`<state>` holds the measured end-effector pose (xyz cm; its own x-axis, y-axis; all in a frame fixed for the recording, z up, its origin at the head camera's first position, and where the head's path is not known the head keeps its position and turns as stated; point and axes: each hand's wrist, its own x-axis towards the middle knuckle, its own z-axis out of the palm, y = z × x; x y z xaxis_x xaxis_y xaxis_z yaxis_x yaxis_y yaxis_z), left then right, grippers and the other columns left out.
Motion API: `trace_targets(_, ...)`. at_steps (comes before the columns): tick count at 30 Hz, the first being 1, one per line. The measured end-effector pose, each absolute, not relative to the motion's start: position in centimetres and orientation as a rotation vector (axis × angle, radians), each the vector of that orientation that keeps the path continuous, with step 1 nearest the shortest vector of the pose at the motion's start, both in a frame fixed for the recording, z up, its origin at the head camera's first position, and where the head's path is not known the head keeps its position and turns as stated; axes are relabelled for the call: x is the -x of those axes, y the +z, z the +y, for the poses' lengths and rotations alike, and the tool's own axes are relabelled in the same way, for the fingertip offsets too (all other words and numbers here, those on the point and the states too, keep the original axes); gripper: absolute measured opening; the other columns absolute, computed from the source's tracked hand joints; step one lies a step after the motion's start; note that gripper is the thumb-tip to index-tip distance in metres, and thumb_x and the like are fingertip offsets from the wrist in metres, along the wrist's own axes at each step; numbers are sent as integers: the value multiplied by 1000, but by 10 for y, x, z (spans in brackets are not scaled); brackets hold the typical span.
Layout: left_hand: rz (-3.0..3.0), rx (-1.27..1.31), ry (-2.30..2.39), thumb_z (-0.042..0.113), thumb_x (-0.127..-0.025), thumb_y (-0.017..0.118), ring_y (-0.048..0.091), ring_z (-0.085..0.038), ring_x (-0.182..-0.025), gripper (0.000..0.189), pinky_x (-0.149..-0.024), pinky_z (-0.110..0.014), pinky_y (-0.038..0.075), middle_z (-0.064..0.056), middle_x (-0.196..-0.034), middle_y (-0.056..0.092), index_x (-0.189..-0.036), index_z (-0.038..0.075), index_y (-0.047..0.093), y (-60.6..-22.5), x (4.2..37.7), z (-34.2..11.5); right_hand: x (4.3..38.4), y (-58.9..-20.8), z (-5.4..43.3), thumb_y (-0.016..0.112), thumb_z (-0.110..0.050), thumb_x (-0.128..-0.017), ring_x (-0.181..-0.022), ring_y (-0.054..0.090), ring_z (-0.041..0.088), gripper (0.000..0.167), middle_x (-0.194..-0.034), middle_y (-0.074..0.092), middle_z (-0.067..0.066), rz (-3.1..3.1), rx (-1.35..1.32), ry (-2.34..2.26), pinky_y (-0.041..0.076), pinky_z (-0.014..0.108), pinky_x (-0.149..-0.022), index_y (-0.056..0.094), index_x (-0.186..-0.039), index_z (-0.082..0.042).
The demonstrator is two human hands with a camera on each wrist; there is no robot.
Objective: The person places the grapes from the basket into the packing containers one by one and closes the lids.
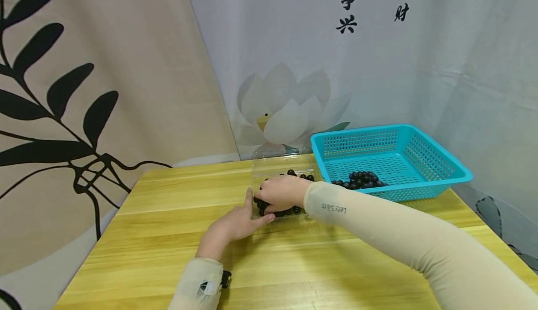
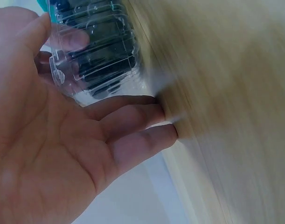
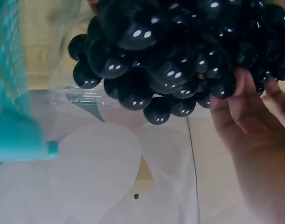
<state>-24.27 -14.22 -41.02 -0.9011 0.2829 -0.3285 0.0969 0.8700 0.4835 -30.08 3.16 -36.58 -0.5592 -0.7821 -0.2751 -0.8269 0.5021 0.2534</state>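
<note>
A clear plastic box (image 1: 304,163) with its lid raised holds dark round grapes (image 1: 291,172). My right hand (image 1: 283,192) reaches down into it, fingers curled among the grapes. In the right wrist view its fingers (image 3: 247,109) bend round grapes at the edge of a glossy dark cluster (image 3: 133,70). My left hand (image 1: 237,226) spreads at the box's near left corner, index finger along one side and thumb along the front. Its straight fingers (image 2: 142,142) point down to the tabletop beside the ribbed box wall (image 2: 100,51) in the left wrist view.
A turquoise mesh basket (image 1: 437,184) stands right of the box, more dark grapes (image 1: 363,179) inside it. Both are on a wooden table (image 1: 189,198). Behind hangs a printed curtain (image 1: 277,44), close to the table's back edge.
</note>
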Motion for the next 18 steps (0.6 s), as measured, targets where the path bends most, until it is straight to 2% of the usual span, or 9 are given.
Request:
trace_targets(4,2657,-293,666,78,-97,54,67,-19,-77,122,-81,-40,54,-6,-85,72,-169,7,-15,-410,243,-142,301,-371,27,62,-52,-106,-102,77,17,52,-117,77,1,2665,1361,535,64,34,-93,63,-145,-17)
trace_targets(7,2668,-295,665,78,-97,55,67,-18,-85,123,-87,-42,56,-7,-96,75,-170,5,-13,-411,244,-142,300,-376,25,60,-54,-107,-97,77,17,54,-112,78,0,2705,1339,518,64,35,-90,62,-145,-17)
trace_targets(9,2668,-292,666,78,-96,56,69,-20,-92,124,-92,-45,57,-12,-109,77,-170,5,-12,-412,245,-141,300,-376,25,58,-56,-107,-95,77,17,54,-109,78,-1,2713,1320,489,65,36,-89,63,-143,-17)
trace_targets(11,2669,-289,665,78,-97,55,72,-23,-103,123,-98,-49,57,-17,-127,75,-170,5,-11,-413,245,-141,301,-373,27,54,-58,-108,-100,77,18,54,-114,77,0,2691,1301,448,64,37,-93,63,-144,-18)
trace_targets(14,2664,-285,666,77,-98,54,74,-30,-114,121,-104,-54,56,-21,-141,69,-170,6,-12,-413,245,-140,304,-363,34,49,-60,-109,-110,74,19,55,-124,75,2,2636,1281,363,61,39,-99,64,-143,-19)
trace_targets(18,2666,-275,656,75,-99,54,74,-32,-113,119,-104,-55,56,-22,-139,70,-170,5,-12,-411,245,-140,312,-344,48,49,-61,-108,-127,68,23,61,-141,68,7,2651,1234,339,57,43,-109,60,-149,-17)
